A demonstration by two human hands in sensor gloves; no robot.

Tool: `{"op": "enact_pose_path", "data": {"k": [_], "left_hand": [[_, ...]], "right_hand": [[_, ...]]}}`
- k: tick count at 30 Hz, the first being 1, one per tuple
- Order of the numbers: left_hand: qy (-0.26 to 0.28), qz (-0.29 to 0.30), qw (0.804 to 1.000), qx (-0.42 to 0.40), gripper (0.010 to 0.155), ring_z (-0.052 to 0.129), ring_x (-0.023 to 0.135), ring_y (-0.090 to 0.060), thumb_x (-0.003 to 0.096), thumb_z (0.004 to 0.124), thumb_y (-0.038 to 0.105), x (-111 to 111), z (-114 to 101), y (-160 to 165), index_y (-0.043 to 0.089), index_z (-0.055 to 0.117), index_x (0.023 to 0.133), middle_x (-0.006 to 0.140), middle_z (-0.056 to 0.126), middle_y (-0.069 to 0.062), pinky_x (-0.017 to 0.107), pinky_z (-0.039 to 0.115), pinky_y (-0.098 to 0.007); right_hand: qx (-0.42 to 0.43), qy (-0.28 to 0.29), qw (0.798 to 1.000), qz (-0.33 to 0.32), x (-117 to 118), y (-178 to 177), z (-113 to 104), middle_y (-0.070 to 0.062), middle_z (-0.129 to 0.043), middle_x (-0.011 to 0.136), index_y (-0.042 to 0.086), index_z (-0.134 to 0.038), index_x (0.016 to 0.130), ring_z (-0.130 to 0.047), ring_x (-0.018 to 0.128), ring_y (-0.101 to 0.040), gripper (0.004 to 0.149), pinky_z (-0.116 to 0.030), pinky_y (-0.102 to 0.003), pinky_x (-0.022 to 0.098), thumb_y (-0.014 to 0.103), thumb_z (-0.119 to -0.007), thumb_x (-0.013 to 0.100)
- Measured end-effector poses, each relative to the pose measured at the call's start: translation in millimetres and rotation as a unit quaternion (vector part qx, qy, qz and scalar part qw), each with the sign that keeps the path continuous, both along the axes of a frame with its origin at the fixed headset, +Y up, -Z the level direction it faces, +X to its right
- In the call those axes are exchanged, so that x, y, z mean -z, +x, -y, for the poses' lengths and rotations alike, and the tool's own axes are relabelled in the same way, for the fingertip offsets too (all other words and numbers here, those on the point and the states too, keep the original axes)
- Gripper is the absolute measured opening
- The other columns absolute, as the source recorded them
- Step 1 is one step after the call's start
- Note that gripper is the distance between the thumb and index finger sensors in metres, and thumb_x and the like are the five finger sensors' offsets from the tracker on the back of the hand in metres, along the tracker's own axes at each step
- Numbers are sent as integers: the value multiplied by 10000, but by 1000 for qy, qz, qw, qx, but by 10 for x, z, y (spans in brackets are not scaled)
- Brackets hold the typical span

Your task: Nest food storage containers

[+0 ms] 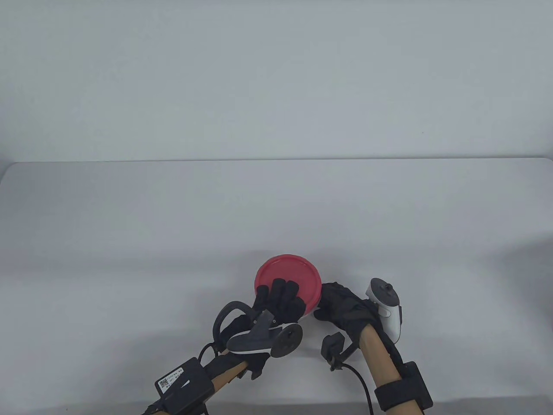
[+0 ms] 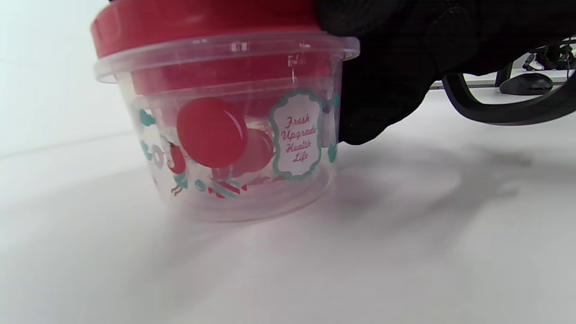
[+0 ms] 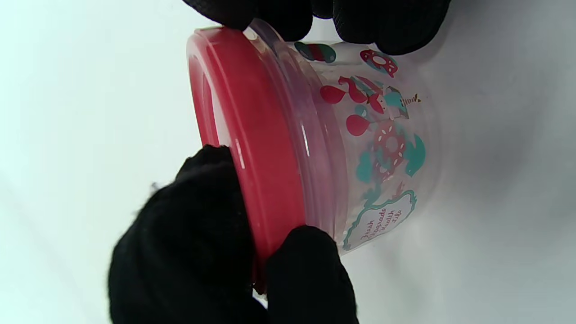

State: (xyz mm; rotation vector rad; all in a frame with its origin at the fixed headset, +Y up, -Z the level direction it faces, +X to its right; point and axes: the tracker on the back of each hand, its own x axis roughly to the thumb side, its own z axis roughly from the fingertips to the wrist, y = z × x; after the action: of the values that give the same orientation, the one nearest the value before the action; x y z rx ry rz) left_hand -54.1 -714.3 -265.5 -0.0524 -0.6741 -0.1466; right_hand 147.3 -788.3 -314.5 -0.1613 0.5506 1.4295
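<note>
Nesting looks nearly done: left hand (image 1: 276,302) presses the red lid (image 1: 293,270) while right hand (image 1: 341,304) grips the clear container (image 2: 234,148), leaving only the lid's seating.

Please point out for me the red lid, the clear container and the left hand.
red lid (image 1: 288,276), table view, on its flat top.
clear container (image 2: 252,189), left wrist view, on its printed side wall.
left hand (image 1: 278,300), table view, on the gloved fingers lying on the lid.
</note>
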Motion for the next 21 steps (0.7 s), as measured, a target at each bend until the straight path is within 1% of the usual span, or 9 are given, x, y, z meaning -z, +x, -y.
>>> {"op": "enact_pose_path", "data": {"k": [4,7,8,10,12,13,14,15,21], "left_hand": [[-17,-3,1000,-11,516,410,1142,-406,654,519,396,26,-49,-3,226,318,1098,1239,363,-97,806,439,-574],[-17,-14,999,-50,493,490,1130,-423,649,517,454,66,-112,9,241,441,1088,1240,458,-93,800,456,-579],[-40,-26,997,-62,549,461,1141,-414,652,503,489,106,-101,24,222,374,1114,1240,437,-103,810,413,-579],[-107,-75,988,-76,723,228,1154,-465,652,466,545,147,1,61,175,131,1175,1264,207,-156,820,263,-584],[-174,-115,975,-76,752,-56,1123,-399,654,430,550,157,120,100,233,-21,1166,1227,-66,-103,793,20,-554],[-137,-119,980,-81,704,-64,1130,-365,661,411,517,139,110,106,271,-3,1174,1233,-57,-67,791,6,-547],[-112,-115,983,-84,676,20,1154,-368,664,417,503,139,107,104,278,68,1198,1256,25,-72,813,66,-547],[-106,-101,986,-76,655,37,1160,-367,664,417,495,133,121,99,317,95,1207,1264,45,-55,821,83,-543],[-120,-37,990,-68,633,110,1192,-263,655,472,460,162,40,-94,403,174,1210,1282,122,39,866,147,-437]], "right_hand": [[9,-2,1000,-1,0,-5,10,-307,-210,1085,-48,-505,953,-411,943,-501,396,-529,-579,642,205,-524,648],[7,0,1000,1,0,-4,10,-308,-211,1084,-52,-511,949,-417,942,-501,398,-533,-579,640,206,-527,647],[6,1,1000,-1,4,-5,13,-309,-213,1084,-51,-512,949,-420,943,-499,397,-534,-578,640,206,-529,647],[7,2,1000,-5,4,-13,16,-308,-215,1083,-51,-518,946,-421,942,-500,396,-535,-579,639,206,-534,645],[9,1,1000,-5,-2,-17,17,-308,-213,1083,-53,-517,946,-419,943,-500,397,-533,-579,639,205,-535,645],[9,2,1000,-3,-2,-15,19,-310,-214,1083,-52,-519,945,-422,942,-501,396,-536,-578,639,207,-536,645],[10,2,1000,-2,0,-13,21,-311,-215,1083,-52,-521,944,-423,942,-500,397,-536,-579,638,208,-537,645],[12,1,1000,-4,1,-14,21,-307,-213,1083,-54,-519,944,-421,941,-501,396,-533,-580,640,207,-536,646],[-11,32,999,32,11,-37,24,-271,-264,1082,-72,-586,898,-463,943,-479,388,-563,-562,639,211,-567,633]]}}
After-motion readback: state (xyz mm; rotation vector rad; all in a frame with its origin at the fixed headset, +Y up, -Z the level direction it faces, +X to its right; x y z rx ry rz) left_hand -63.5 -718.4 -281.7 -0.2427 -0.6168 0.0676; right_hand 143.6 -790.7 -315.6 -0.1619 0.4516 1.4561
